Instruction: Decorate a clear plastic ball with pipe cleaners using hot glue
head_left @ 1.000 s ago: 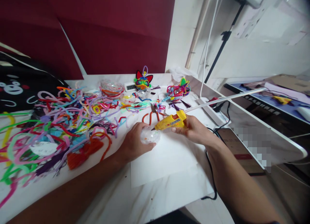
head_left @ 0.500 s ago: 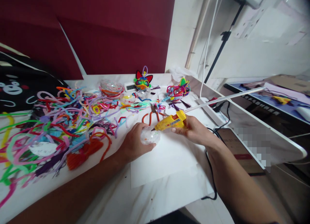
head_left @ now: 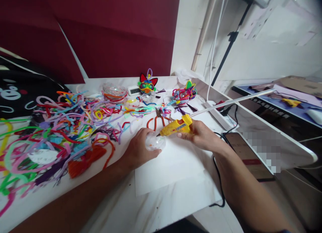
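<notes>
My left hand [head_left: 141,149] is closed around the side of a clear plastic ball [head_left: 156,142], which rests on a white sheet of paper [head_left: 168,174]. In my right hand [head_left: 198,134] is a yellow hot glue gun [head_left: 177,126], its nozzle pointing left at the top of the ball. The nozzle tip is at the ball; whether it touches I cannot tell. A long pale glue stick [head_left: 233,101] sticks out of the gun's back. Just beyond the ball lie pliers [head_left: 159,119] with orange handles, jaws pointing away.
A heap of coloured pipe cleaners [head_left: 75,125] covers the left of the table. Behind stand a pipe-cleaner lion-like head [head_left: 147,83], another colourful figure [head_left: 184,92], a small timer [head_left: 134,90] and clear shells [head_left: 114,91]. Right are a power strip [head_left: 222,117] and a phone [head_left: 248,155].
The view has shifted very slightly. Both hands keep the same hold, and the nozzle stays at the top of the ball.
</notes>
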Demonstrator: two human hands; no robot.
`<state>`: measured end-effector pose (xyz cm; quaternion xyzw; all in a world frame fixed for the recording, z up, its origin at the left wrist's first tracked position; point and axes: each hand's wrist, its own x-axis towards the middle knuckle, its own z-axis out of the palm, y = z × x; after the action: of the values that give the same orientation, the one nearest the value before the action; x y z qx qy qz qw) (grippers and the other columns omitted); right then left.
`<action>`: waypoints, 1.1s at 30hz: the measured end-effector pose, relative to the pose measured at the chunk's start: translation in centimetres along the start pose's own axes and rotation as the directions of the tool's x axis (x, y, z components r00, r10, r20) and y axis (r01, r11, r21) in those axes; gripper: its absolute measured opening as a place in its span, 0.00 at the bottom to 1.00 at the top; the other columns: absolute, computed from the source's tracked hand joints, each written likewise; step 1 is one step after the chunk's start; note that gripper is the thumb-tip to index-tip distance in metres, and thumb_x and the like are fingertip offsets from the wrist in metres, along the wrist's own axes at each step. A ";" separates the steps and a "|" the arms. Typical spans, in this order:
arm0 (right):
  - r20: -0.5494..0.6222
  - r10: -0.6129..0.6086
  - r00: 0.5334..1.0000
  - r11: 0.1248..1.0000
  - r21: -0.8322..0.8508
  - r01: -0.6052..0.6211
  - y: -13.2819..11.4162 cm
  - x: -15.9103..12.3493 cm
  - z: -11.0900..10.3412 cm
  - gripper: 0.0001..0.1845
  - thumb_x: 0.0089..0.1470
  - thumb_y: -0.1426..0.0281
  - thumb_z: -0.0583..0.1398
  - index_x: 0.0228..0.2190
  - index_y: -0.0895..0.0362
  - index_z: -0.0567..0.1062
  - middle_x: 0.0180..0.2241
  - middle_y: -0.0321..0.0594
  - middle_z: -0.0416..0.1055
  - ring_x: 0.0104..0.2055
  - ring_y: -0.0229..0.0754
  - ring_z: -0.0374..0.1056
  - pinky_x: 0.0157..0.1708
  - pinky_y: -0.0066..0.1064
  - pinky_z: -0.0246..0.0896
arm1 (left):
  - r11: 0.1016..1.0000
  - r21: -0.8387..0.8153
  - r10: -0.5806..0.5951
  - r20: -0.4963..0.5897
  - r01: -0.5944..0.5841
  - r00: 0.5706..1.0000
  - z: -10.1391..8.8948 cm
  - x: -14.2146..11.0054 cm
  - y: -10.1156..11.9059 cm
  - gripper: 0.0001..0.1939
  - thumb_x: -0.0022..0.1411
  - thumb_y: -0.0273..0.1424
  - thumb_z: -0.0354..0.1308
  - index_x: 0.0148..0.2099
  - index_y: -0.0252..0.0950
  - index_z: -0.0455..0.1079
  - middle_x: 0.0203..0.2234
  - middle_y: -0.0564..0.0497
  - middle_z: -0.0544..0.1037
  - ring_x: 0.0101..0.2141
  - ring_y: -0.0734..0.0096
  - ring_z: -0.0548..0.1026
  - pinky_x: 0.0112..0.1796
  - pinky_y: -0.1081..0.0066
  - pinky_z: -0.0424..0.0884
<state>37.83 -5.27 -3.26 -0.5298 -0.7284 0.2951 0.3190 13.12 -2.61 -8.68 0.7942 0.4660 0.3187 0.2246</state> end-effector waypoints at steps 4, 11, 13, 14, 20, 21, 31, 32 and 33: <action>0.002 -0.002 1.000 1.000 -0.003 0.002 -0.2 0.0 0.0 0.15 0.50 0.62 0.65 0.38 0.57 0.77 0.30 0.39 0.76 0.33 0.46 0.69 0.30 0.30 0.63 | 1.000 0.004 -0.005 0.004 0.005 1.000 0.1 0.0 -0.2 0.28 0.42 0.36 0.66 0.46 0.39 0.63 0.44 0.45 0.75 0.45 0.53 0.75 0.46 0.56 0.73; -0.024 0.003 1.000 1.000 -0.017 -0.004 0.1 0.1 0.0 0.16 0.50 0.61 0.65 0.39 0.57 0.77 0.32 0.40 0.77 0.34 0.46 0.70 0.32 0.31 0.63 | 1.000 0.006 -0.025 0.017 0.025 1.000 -0.1 0.0 0.1 0.27 0.42 0.36 0.66 0.46 0.40 0.63 0.44 0.46 0.74 0.45 0.56 0.75 0.46 0.58 0.72; -0.018 -0.005 1.000 1.000 -0.013 0.005 0.2 0.2 0.0 0.16 0.50 0.61 0.65 0.39 0.57 0.77 0.33 0.40 0.77 0.34 0.46 0.70 0.32 0.31 0.63 | 0.999 0.009 -0.032 0.023 0.032 0.999 -0.1 0.0 0.1 0.28 0.42 0.37 0.65 0.47 0.40 0.63 0.44 0.46 0.74 0.46 0.56 0.75 0.47 0.58 0.72; -0.014 -0.011 1.000 1.000 -0.010 0.011 0.2 0.2 0.0 0.16 0.50 0.61 0.65 0.39 0.57 0.77 0.33 0.40 0.77 0.34 0.46 0.70 0.32 0.31 0.63 | 0.999 0.010 -0.036 0.025 0.035 0.999 -0.1 0.0 0.1 0.28 0.42 0.37 0.65 0.47 0.39 0.63 0.44 0.45 0.74 0.46 0.55 0.75 0.47 0.58 0.72; -0.005 -0.033 0.999 0.999 0.003 0.033 0.2 0.1 0.0 0.17 0.51 0.62 0.64 0.41 0.57 0.76 0.35 0.41 0.77 0.35 0.46 0.70 0.33 0.32 0.64 | 1.000 0.010 -0.025 0.022 0.025 0.999 0.0 0.0 -0.1 0.28 0.42 0.37 0.66 0.47 0.40 0.62 0.44 0.46 0.74 0.45 0.56 0.75 0.46 0.59 0.72; -0.003 -0.034 0.999 0.999 0.001 0.034 0.2 0.1 0.0 0.17 0.50 0.63 0.65 0.41 0.57 0.76 0.35 0.41 0.77 0.35 0.46 0.70 0.33 0.31 0.64 | 1.000 0.010 -0.023 0.021 0.023 1.000 0.0 0.0 -0.1 0.28 0.42 0.37 0.66 0.47 0.40 0.62 0.44 0.47 0.74 0.45 0.56 0.75 0.46 0.59 0.72; 0.009 -0.022 1.000 0.997 0.071 0.021 0.5 0.2 0.1 0.16 0.51 0.63 0.64 0.40 0.59 0.77 0.35 0.41 0.77 0.37 0.47 0.71 0.35 0.32 0.66 | 0.999 0.040 -0.031 0.028 0.030 0.999 -0.1 -0.1 0.1 0.28 0.43 0.37 0.66 0.47 0.40 0.63 0.44 0.47 0.74 0.45 0.56 0.75 0.46 0.59 0.73; 0.015 -0.027 1.000 0.995 0.101 0.025 0.4 0.2 0.1 0.16 0.51 0.63 0.64 0.40 0.59 0.77 0.36 0.41 0.78 0.38 0.48 0.72 0.36 0.32 0.66 | 0.999 0.047 -0.028 0.030 0.027 0.999 -0.1 -0.1 0.1 0.28 0.43 0.37 0.66 0.47 0.41 0.63 0.44 0.47 0.74 0.45 0.56 0.75 0.45 0.59 0.73; 0.021 -0.033 0.999 0.990 0.137 0.030 0.4 0.2 0.0 0.17 0.51 0.63 0.64 0.41 0.59 0.76 0.37 0.42 0.78 0.39 0.48 0.72 0.37 0.33 0.67 | 0.998 0.054 -0.025 0.029 0.023 0.999 -0.1 -0.2 0.0 0.28 0.43 0.37 0.66 0.46 0.40 0.62 0.44 0.47 0.74 0.45 0.56 0.75 0.45 0.59 0.73</action>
<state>37.97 -4.93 -3.53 -0.4917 -0.7184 0.3453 0.3506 13.03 -2.75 -8.65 0.7990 0.4805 0.2914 0.2142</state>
